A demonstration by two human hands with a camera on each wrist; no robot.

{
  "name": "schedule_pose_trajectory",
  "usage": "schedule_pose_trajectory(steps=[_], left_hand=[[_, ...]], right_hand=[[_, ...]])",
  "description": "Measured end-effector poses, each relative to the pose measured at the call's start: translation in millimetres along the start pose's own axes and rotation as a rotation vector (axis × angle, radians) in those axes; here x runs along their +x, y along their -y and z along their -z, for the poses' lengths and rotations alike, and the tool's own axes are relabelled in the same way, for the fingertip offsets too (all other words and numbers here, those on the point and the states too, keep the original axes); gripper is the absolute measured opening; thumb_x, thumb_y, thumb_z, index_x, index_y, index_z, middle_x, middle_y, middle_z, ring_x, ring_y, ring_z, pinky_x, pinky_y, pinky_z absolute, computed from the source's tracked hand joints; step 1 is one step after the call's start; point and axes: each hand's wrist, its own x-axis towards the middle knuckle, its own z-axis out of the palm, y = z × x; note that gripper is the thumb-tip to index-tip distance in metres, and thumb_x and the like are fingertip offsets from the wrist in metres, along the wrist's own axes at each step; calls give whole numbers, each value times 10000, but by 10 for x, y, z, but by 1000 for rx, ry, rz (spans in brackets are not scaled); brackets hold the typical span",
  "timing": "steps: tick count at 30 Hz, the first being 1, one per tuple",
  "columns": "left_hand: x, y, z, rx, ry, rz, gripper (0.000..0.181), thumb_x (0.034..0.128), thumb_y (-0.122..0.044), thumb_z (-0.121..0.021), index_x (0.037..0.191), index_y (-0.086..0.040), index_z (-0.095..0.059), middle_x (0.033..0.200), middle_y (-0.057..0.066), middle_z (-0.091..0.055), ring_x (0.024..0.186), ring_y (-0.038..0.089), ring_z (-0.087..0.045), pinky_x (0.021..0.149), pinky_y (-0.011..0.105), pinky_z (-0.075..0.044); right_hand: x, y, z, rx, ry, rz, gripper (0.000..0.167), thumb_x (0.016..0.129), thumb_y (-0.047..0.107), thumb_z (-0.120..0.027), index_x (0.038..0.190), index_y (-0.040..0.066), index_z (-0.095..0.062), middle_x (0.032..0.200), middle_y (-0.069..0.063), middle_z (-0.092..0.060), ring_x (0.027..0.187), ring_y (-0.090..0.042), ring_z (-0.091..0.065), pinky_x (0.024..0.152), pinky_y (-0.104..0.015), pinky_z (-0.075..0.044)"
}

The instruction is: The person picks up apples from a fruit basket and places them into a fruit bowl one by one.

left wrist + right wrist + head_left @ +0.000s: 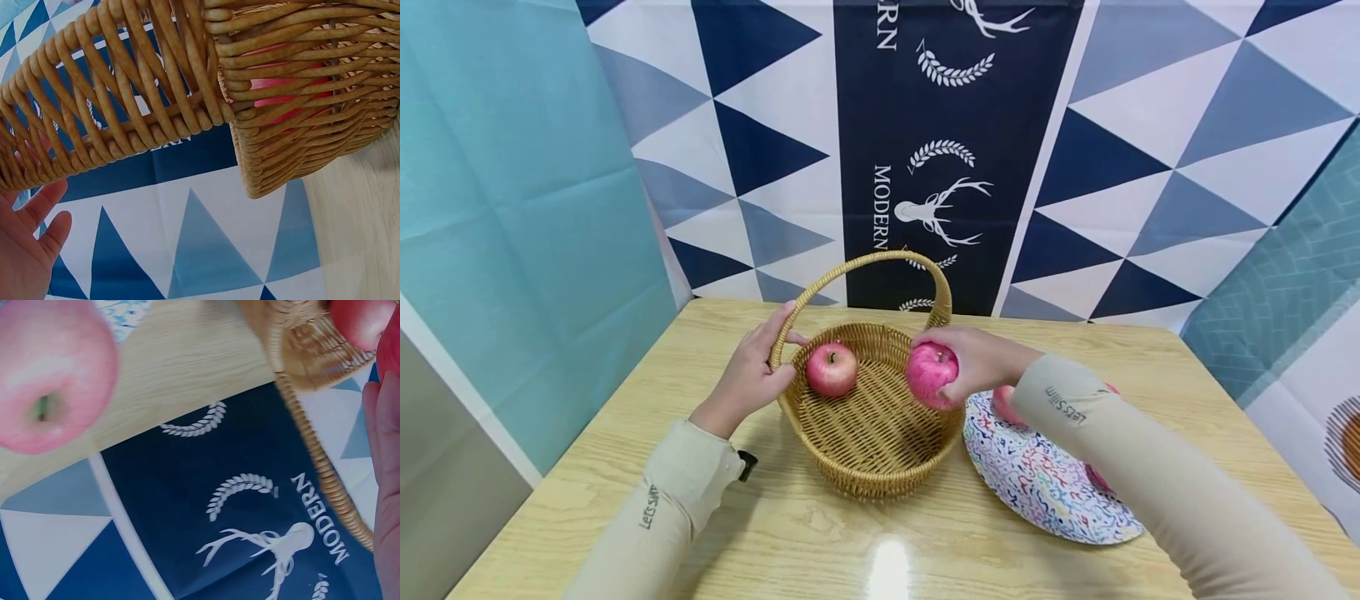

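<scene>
A round wicker basket [880, 479] with a tall arched handle [880, 255] stands on the table. One red apple [832, 369] lies inside it, at the left; in the left wrist view its red shows through the weave. My left hand [751, 372] holds the handle near its left base, thumb in front and fingers behind. A second, pinker apple [931, 375] is gripped in my right hand [981, 360], above the basket's right rim. The right wrist view shows only part of the right hand [389, 437] at its edge.
Right of the basket lies a plate [1037, 492] with a colourful squiggle pattern. Apples [1004, 405] on it are partly hidden by my right forearm; one apple [53, 369] looms large in the right wrist view. A patterned cloth [775, 167] hangs behind the wooden table [820, 550].
</scene>
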Motion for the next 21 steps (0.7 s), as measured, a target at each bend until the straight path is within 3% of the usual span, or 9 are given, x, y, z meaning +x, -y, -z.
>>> schedule_pose_trajectory(steps=[10,18,21], left_hand=[[-1,-18,-7,-2,10,10,1034,709,49,-491,1466,-557,-136,962,183,-683,1051,426,-536,930,621,-328],[-22,-16,-16,-21,13,33,976,715,82,-477,1499,-443,-228,972,167,-681,1115,417,-517,945,613,-327],[-22,-14,-1,-18,4,21,995,708,80,-484,1498,-462,-212,970,177,-683,1116,430,-513,929,615,-332]], right_hand=[[-298,-282,17,-47,-45,-73,696,621,264,-704,1272,84,-539,1160,-62,-588,1006,-236,-559,774,-358,-530],[-567,-396,81,-74,-58,-160,744,586,292,-720,1264,61,-520,1155,-119,-580,1001,-292,-560,744,-394,-543],[-667,-427,101,-68,-65,-184,757,587,296,-721,1271,47,-514,1168,-136,-576,1008,-307,-562,740,-403,-544]])
